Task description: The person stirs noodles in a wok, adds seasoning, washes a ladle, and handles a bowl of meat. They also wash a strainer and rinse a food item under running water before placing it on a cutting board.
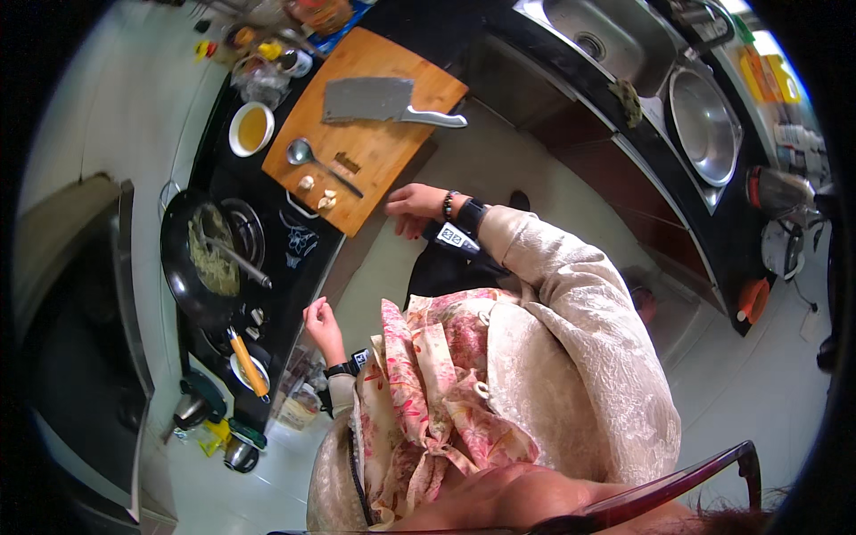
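My right hand [418,208] hangs loosely beside the front edge of a wooden cutting board [374,60], with no object in it. On the board lie a cleaver [368,99], a metal ladle [301,152] and a few garlic cloves [327,199]. Over by the stove's front edge is my left hand [323,326], loosely bent and holding nothing visible. A black wok [177,267] stands on the stove left of it, containing pale greenish shredded food [221,267]. A turner [244,263] rests in this food, its handle over the rim. The wok's wooden handle [246,361] points toward me.
A white bowl of amber liquid [251,129] sits beside the board. Behind are bottles and bags [267,73]. Across the floor, the right counter holds a steel sink [602,40], a metal basin [702,127] and an orange container [754,301]. A plastic tub [299,406] stands below the stove's edge.
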Action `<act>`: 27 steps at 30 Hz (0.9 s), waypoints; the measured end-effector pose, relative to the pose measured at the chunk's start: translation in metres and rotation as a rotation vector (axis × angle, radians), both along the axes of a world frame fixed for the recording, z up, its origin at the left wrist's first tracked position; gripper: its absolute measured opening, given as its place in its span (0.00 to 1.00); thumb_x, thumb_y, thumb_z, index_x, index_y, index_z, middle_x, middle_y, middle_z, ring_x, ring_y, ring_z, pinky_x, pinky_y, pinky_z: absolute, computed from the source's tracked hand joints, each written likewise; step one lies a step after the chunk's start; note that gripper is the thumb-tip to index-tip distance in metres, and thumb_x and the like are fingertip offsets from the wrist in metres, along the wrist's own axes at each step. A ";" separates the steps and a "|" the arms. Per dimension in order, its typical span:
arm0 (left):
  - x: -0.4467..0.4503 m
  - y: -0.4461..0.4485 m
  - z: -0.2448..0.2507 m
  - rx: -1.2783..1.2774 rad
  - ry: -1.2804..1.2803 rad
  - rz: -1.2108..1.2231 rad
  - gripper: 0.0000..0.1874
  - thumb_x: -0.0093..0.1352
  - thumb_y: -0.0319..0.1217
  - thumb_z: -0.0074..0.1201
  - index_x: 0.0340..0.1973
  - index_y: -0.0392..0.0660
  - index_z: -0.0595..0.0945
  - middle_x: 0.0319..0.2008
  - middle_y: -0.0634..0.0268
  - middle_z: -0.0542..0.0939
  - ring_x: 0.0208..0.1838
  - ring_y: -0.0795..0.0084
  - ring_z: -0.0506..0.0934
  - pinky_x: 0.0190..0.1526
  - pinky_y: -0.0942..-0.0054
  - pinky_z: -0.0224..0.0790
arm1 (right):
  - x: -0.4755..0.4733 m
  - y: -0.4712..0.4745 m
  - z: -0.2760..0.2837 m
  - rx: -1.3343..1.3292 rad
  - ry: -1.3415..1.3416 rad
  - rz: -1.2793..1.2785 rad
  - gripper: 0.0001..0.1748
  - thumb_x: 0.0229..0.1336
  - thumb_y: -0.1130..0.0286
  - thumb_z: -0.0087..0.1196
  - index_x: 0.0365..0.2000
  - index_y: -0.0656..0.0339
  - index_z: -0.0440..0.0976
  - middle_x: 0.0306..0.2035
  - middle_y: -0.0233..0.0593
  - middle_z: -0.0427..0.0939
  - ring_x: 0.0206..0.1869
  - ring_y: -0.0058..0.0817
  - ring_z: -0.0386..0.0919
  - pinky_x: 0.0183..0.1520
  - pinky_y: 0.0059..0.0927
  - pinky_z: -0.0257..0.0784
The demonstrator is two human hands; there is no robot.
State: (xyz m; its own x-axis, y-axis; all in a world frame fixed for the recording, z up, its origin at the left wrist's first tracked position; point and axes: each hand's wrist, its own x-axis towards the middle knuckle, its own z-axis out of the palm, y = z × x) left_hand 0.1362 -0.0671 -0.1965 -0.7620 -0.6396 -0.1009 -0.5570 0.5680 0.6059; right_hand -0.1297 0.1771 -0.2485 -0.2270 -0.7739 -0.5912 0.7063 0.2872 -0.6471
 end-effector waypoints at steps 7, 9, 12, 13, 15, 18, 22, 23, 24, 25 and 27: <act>-0.044 0.071 0.007 0.025 -0.050 -0.182 0.06 0.66 0.24 0.52 0.38 0.38 0.82 0.32 0.63 0.78 0.33 0.72 0.75 0.36 0.74 0.69 | -0.058 0.134 -0.072 0.023 -0.176 -0.554 0.08 0.63 0.67 0.49 0.37 0.61 0.72 0.27 0.40 0.79 0.26 0.30 0.79 0.28 0.33 0.77; -0.034 0.092 0.006 0.030 -0.058 -0.161 0.06 0.66 0.24 0.52 0.38 0.38 0.82 0.32 0.62 0.78 0.33 0.70 0.76 0.36 0.73 0.69 | -0.083 0.158 -0.090 -0.010 -0.159 -0.605 0.07 0.64 0.67 0.48 0.38 0.59 0.72 0.30 0.38 0.79 0.28 0.29 0.80 0.32 0.32 0.78; -0.005 0.121 -0.006 -0.002 -0.146 -0.103 0.07 0.66 0.24 0.53 0.38 0.37 0.81 0.32 0.62 0.80 0.33 0.71 0.77 0.37 0.73 0.70 | -0.104 0.173 -0.118 -0.031 -0.217 -0.682 0.08 0.63 0.67 0.49 0.38 0.59 0.72 0.28 0.38 0.79 0.25 0.30 0.78 0.30 0.34 0.77; 0.009 0.129 -0.008 0.004 -0.196 -0.072 0.07 0.66 0.24 0.53 0.38 0.37 0.81 0.31 0.62 0.81 0.33 0.73 0.77 0.37 0.74 0.71 | -0.105 0.176 -0.129 -0.024 -0.255 -0.680 0.08 0.63 0.67 0.49 0.38 0.59 0.72 0.28 0.38 0.79 0.25 0.30 0.79 0.30 0.35 0.78; 0.033 0.140 -0.014 0.253 -0.313 0.123 0.07 0.66 0.24 0.52 0.38 0.36 0.81 0.29 0.63 0.81 0.30 0.76 0.77 0.35 0.76 0.71 | -0.110 0.181 -0.156 -0.034 -0.318 -0.680 0.08 0.62 0.67 0.49 0.38 0.59 0.72 0.28 0.39 0.79 0.26 0.31 0.79 0.30 0.35 0.78; 0.054 0.147 -0.017 0.240 -0.339 0.089 0.08 0.66 0.26 0.53 0.37 0.35 0.82 0.28 0.65 0.81 0.29 0.79 0.77 0.33 0.78 0.70 | -0.116 0.181 -0.207 0.045 -0.414 -0.671 0.12 0.60 0.63 0.52 0.39 0.60 0.72 0.28 0.41 0.80 0.27 0.34 0.80 0.29 0.37 0.78; 0.055 0.149 -0.032 0.237 -0.382 0.130 0.08 0.65 0.26 0.53 0.36 0.35 0.82 0.28 0.65 0.81 0.30 0.79 0.76 0.34 0.79 0.70 | -0.128 0.175 -0.289 0.079 -0.473 -0.670 0.13 0.55 0.61 0.57 0.36 0.59 0.74 0.29 0.44 0.81 0.27 0.37 0.80 0.32 0.40 0.79; 0.053 0.149 -0.038 0.247 -0.375 0.129 0.08 0.65 0.26 0.53 0.36 0.36 0.82 0.28 0.65 0.81 0.30 0.79 0.76 0.35 0.79 0.69 | -0.133 0.173 -0.312 0.118 -0.478 -0.660 0.12 0.54 0.62 0.60 0.35 0.58 0.74 0.30 0.44 0.81 0.27 0.38 0.80 0.34 0.42 0.80; 0.053 0.148 -0.044 0.275 -0.408 0.156 0.08 0.66 0.27 0.52 0.36 0.36 0.82 0.28 0.65 0.81 0.32 0.79 0.76 0.36 0.78 0.69 | -0.133 0.168 -0.336 0.026 -0.474 -0.728 0.11 0.55 0.62 0.58 0.33 0.58 0.73 0.28 0.43 0.79 0.26 0.37 0.78 0.32 0.41 0.78; 0.054 0.148 -0.050 0.256 -0.432 0.125 0.08 0.66 0.28 0.52 0.36 0.36 0.82 0.28 0.64 0.81 0.32 0.79 0.76 0.36 0.78 0.69 | -0.132 0.163 -0.361 -0.016 -0.454 -0.799 0.11 0.56 0.62 0.57 0.31 0.58 0.72 0.27 0.42 0.78 0.25 0.36 0.76 0.30 0.40 0.76; 0.053 0.144 -0.069 0.247 -0.482 0.114 0.08 0.67 0.29 0.52 0.36 0.36 0.82 0.28 0.63 0.81 0.32 0.79 0.76 0.36 0.77 0.69 | -0.146 0.149 -0.416 -0.143 -0.146 -0.754 0.11 0.58 0.61 0.53 0.28 0.58 0.69 0.25 0.39 0.73 0.23 0.32 0.70 0.28 0.37 0.71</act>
